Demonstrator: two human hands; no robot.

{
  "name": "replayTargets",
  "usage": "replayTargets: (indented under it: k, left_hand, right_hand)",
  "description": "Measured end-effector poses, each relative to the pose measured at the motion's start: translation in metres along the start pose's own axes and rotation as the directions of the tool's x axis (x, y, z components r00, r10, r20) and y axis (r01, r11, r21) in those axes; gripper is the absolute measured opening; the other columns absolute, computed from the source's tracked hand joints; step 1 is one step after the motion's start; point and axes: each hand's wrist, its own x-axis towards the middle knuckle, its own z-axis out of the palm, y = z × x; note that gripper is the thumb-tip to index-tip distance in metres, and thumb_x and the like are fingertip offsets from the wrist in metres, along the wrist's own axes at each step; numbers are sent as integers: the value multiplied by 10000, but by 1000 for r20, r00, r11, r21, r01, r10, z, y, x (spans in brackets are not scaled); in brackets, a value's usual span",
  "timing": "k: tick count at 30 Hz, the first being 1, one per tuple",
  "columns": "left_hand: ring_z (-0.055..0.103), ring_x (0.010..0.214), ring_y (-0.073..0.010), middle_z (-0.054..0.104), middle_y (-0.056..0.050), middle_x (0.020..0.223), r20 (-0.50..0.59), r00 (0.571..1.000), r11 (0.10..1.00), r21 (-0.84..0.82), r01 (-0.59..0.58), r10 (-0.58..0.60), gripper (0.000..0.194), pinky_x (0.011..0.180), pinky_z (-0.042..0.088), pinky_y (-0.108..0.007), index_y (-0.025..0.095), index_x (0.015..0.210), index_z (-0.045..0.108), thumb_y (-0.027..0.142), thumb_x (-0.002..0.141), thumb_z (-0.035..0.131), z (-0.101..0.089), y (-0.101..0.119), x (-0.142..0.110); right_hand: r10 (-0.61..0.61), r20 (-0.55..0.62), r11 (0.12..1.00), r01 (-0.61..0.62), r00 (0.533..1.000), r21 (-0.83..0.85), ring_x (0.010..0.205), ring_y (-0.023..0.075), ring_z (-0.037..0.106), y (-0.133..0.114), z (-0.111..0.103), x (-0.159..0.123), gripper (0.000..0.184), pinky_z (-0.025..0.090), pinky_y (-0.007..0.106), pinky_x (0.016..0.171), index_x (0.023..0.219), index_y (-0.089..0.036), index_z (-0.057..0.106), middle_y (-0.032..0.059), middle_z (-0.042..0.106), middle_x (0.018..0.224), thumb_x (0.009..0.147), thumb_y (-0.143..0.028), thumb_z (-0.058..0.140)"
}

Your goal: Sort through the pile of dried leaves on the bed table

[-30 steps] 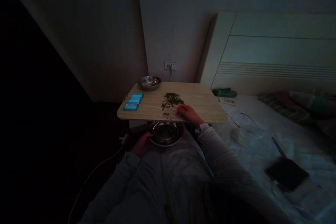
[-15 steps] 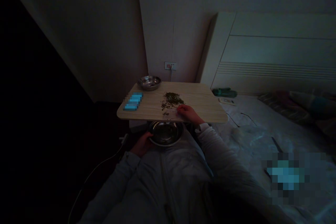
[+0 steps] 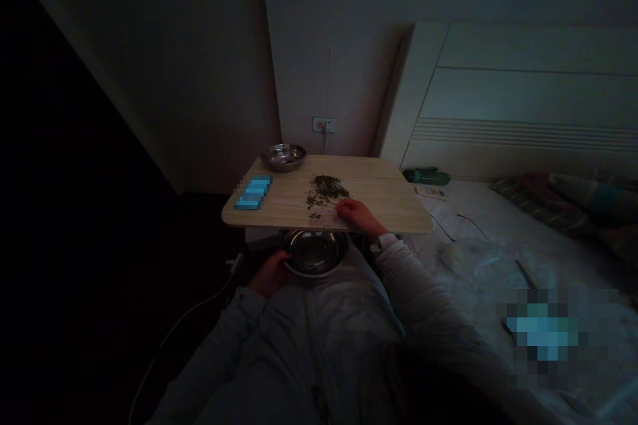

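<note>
We take the wooden tabletop (image 3: 383,192) as our landmark. Below its near edge, we see the left hand (image 3: 270,273) clasping the left side of the deep steel bowl (image 3: 315,255), thumb at the rim, the other fingers hidden from us; the left forearm (image 3: 219,339) slants up and inward behind it. The right forearm (image 3: 423,292) reaches forward and inward, bringing the right hand (image 3: 359,214) over the tabletop's near edge, right of its middle. We see its fingers curled and pointing left, the tips gathered low; we cannot tell whether they pinch anything. Just left of and beyond the fingertips, the dark-green grains (image 3: 329,187) lie loose around the tabletop's middle, with a small stray cluster closer to its near edge. At the tabletop's far left corner we see the shallow steel bowl (image 3: 284,166). Right of the tabletop, we find the green bottle (image 3: 427,176) and the pale remote control (image 3: 431,193).
</note>
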Motion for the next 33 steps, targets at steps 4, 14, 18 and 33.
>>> replayTargets:
  k: [4,14,18,33]
  left_hand:
    - [669,596,-168,728,-33,664,0,1000,1000,6,-2,2,158,584,546,-272,148,703,662,43,758,558,2,2,-4]
    - [706,724,-212,744,-53,743,61,998,1000,2,-27,27,122,652,553,-298,141,790,675,68,704,627,-10,-3,8]
    - [691,678,-195,727,-36,704,40,999,999,18,-27,26,97,624,551,-290,145,768,658,72,719,615,-10,-3,8]
    - [699,702,-182,748,-33,752,28,999,999,-5,-37,37,156,641,550,-273,146,805,677,42,749,575,-2,0,0]
  right_hand:
    - [1,-8,1000,-1,1000,-3,648,137,527,-2,0,-1,109,392,252,644,685,-193,629,-16,647,634,643,-276,573]
    - [11,4,1000,-11,1000,-1,658,143,541,-7,-1,-4,103,415,261,659,692,-188,621,-11,646,638,654,-274,579]
    - [-36,-58,999,37,998,29,663,142,551,1,-1,1,115,432,261,665,733,-187,621,2,672,670,676,-276,575]
    - [-34,-105,999,38,994,39,683,152,610,17,2,12,146,483,288,731,862,-191,636,6,717,731,745,-276,614]
